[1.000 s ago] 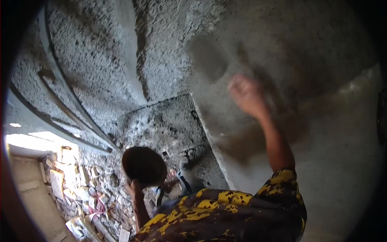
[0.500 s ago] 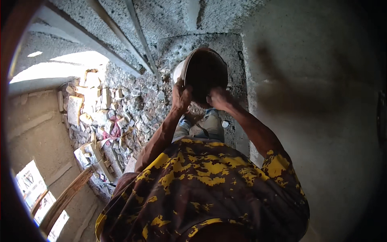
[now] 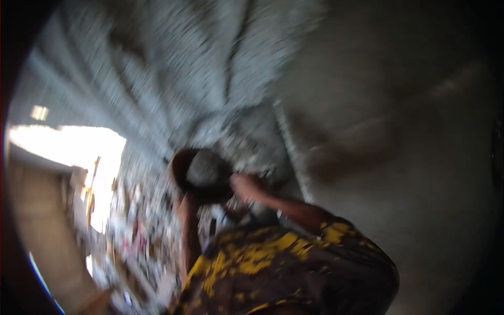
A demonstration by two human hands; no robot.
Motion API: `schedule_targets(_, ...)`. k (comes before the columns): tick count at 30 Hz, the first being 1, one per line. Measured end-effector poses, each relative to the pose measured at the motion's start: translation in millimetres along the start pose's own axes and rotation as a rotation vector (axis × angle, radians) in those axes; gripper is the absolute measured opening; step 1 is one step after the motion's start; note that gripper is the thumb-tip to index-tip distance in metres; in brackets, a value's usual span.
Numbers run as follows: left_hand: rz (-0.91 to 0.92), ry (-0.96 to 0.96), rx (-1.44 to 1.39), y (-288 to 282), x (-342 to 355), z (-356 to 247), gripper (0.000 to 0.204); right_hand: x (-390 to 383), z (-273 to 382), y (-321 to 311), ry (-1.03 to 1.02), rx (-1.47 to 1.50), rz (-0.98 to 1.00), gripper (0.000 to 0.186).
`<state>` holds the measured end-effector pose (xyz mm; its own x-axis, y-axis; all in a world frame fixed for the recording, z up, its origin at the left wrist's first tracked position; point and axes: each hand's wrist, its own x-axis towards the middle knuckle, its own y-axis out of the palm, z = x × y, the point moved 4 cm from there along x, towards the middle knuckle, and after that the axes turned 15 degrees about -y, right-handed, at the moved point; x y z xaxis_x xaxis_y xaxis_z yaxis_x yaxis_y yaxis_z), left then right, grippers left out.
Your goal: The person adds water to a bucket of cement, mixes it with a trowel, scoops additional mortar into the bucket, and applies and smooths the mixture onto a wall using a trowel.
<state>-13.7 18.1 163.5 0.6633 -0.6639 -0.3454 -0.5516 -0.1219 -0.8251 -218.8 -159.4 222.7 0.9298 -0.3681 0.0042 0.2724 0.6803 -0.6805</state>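
Note:
I hold a round, dark-mouthed bucket (image 3: 180,167) in front of me, tipped so that I look into its opening. A rounded grey mass (image 3: 208,168) shows inside it; what it is made of is too blurred to tell. My left hand (image 3: 187,206) is closed at the near left side of the rim. On the right side of the rim, my right hand (image 3: 247,187) is closed too, its fingers smeared by motion. The bucket's underside is hidden.
Broken rubble (image 3: 139,231) covers the ground to my left, below a bright opening (image 3: 73,139). A plain grey surface (image 3: 378,210) with a straight edge runs along my right. Blurred long poles (image 3: 84,79) slant at the upper left.
My view has swung and blurred. The bucket has shifted left and nearer to my body with both hands on it, and the grey mass inside now shows.

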Motion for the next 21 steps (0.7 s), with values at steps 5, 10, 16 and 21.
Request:
schedule_targets(5, -0.025, -0.264, -1.051, 19.4, -25.4, 76.5, 0.024, 58.5, 71.2, -8.9, -0.309, 0.079, -0.008, 0.020)
schedule_targets(10, -0.297, -0.475, -1.445, 26.5, -44.2, 95.7, 0.040, 66.2, 190.5, -162.2, -0.695, 0.378, 0.284, 0.028)
schedule_targets(16, -0.546, -0.023, -0.070, -2.9, -87.7, 42.5, 0.036, 14.0, 21.2, -393.0, -0.452, 0.142, -0.224, 0.024)
schedule_targets(21, -0.189, -0.158, -0.526, 0.2, -62.3, 24.4, 0.025, -235.0, -11.2, -484.5, 0.273, -0.280, -1.627, 0.038)
